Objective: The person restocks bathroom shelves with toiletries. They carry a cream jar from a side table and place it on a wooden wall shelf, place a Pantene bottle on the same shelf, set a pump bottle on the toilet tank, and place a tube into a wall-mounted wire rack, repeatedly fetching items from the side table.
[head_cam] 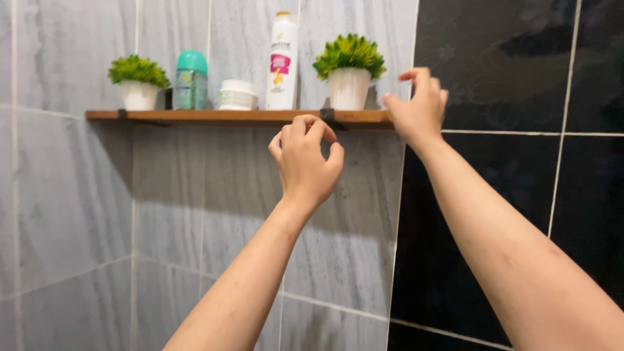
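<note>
Reaching up toward a wooden shelf (195,116), both bare hands are sitting in the upper middle of the frame. Left hand (305,162) is hanging just below the shelf's front edge, fingers curled loosely inward with thumb and fingertips nearly pinched, grasping nothing visible. Right hand (419,107) is hovering at the shelf's right end, fingers half open and curved, empty, close beside a white ribbed pot holding a bushy green plastic plant (350,71); whether the thumb is touching the shelf edge cannot be told. Shelf is running as a thin flat brown plank across upper left to centre, on small dark brackets. Standing on it left to right: a smaller white potted green plant (138,81), a teal-capped rounded container (191,81), a squat white jar (236,95), a tall smooth white bottle (283,62). Glossy grey veined tiles (71,195) are covering the left wall; shiny black tiles (513,58) are filling the right.
</note>
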